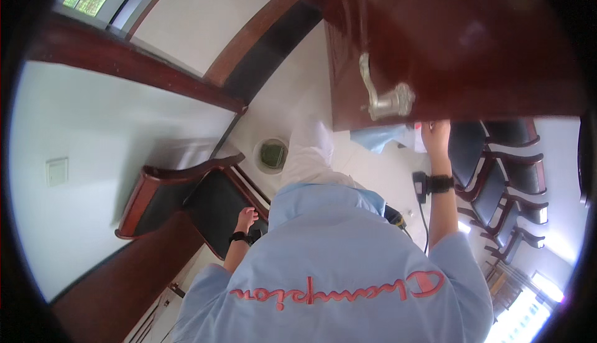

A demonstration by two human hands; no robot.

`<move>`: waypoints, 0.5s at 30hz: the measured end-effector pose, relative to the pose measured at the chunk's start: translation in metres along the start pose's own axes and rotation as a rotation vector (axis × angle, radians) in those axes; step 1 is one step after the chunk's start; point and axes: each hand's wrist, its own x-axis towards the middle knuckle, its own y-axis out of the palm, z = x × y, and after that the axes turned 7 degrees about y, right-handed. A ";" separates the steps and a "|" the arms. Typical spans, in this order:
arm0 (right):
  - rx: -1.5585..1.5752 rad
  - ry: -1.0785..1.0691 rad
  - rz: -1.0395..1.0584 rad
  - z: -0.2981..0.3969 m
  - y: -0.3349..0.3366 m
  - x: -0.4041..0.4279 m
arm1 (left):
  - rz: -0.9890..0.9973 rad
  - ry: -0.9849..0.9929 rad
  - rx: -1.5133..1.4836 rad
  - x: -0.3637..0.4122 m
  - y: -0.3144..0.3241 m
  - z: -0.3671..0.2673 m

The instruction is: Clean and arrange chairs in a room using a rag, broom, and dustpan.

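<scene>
My left hand (247, 218) hangs at my side with its fingers loosely curled, nothing in it, over the black seat of a wooden chair (215, 203). At the free edge of a dark red wooden door (447, 63) is my right hand (436, 132), its fingers partly hidden by the door. A light blue cloth (380, 138) and a small white and red thing show beside it; whether the hand holds them cannot be made out. A silvery lever handle (385, 103) is mounted on the door near that edge. Both wrists wear black straps with small devices.
A round bin (271, 156) with a green inside stands on the pale floor by my legs. Several black-padded wooden chairs (489, 191) line the right side. On the left are a white wall with a switch (57, 172) and a dark red wooden panel (126, 277).
</scene>
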 end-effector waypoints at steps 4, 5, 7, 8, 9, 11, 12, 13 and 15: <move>-0.273 -0.141 -0.048 -0.063 0.006 -0.026 | 0.250 -0.127 0.121 0.047 -0.016 -0.047; -0.592 -0.314 -0.126 -0.091 0.010 -0.031 | 0.349 -0.142 0.201 0.076 -0.028 -0.051; -0.417 -0.049 0.049 -0.107 0.014 -0.049 | 0.301 -0.107 0.179 0.100 -0.027 -0.108; -0.216 0.164 0.133 -0.099 0.019 -0.044 | 0.573 0.271 0.910 0.140 -0.059 -0.098; -0.104 0.320 0.215 -0.096 0.031 -0.038 | 0.560 0.792 1.624 0.177 -0.092 -0.089; -0.024 0.634 0.336 -0.091 0.055 -0.046 | 0.524 1.048 1.711 0.206 -0.073 -0.179; -0.009 0.746 0.391 -0.084 0.066 -0.049 | 0.553 1.293 1.639 0.229 -0.084 -0.223; 0.017 0.819 0.466 -0.074 0.085 -0.040 | 0.126 1.096 1.478 0.246 -0.089 -0.240; 0.044 0.954 0.588 -0.051 0.121 -0.036 | 0.065 0.756 0.886 0.267 -0.075 -0.369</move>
